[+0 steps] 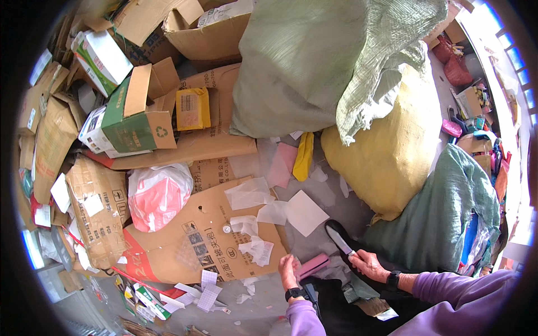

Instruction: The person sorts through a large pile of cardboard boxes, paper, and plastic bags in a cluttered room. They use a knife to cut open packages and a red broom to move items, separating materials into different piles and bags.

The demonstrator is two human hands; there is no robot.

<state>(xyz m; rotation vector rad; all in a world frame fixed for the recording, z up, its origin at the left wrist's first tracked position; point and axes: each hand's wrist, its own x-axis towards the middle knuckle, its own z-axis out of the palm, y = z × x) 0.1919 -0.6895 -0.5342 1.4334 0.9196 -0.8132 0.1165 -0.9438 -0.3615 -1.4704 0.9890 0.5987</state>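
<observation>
My right hand [368,265] grips a knife by its pale handle, the blade [337,238] pointing up and left over a dark shoe [332,227]. My left hand [288,271] is curled at the near end of a pink, box-like object [313,266]; its fingers hide that end. Crumpled clear plastic [337,267] lies between the hands, beside the pink object. Just beyond them a white square sheet [307,213] rests on the floor. Flattened cardboard [168,248] with printed writing spreads to the left, with scraps of thin white wrapping [257,250] on it.
Large woven sacks, grey-green [298,67], yellow [386,159] and dark green [433,218], stand ahead and right. Cardboard boxes [134,113] pile up at left, near a pink-and-white plastic bag [159,197]. A yellow mailer [193,109] and yellow item [303,156] lie ahead.
</observation>
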